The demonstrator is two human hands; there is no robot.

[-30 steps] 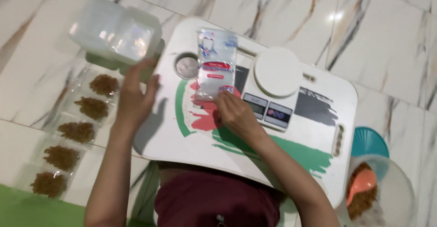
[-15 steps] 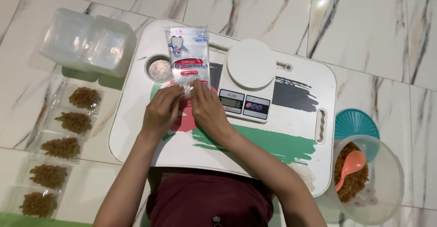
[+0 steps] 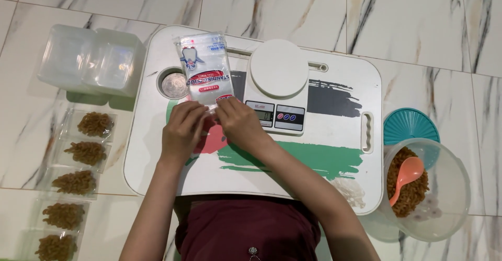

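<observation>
Both hands meet at the near edge of a pack of clear plastic pouches (image 3: 204,70) with red and blue print, lying on a white lap tray (image 3: 334,130). My left hand (image 3: 183,130) pinches the pack's lower left corner. Touching it from the right, my right hand (image 3: 238,125) grips the lower right corner. A white digital kitchen scale (image 3: 277,86) stands just right of the pack, nothing on its round platform.
A clear tub (image 3: 439,188) of brown snack pieces with an orange spoon (image 3: 408,174) sits at right, by a teal lid (image 3: 410,125). Stacked clear containers (image 3: 91,62) stand at left. Several filled pouches (image 3: 78,156) lie in a column on the marble floor. A round metal disc (image 3: 174,84) sits in the tray's cup hole.
My left hand came down from the clear containers to the pouch pack and joined my right hand at its near edge. The view shifted, bringing the tub fully into sight.
</observation>
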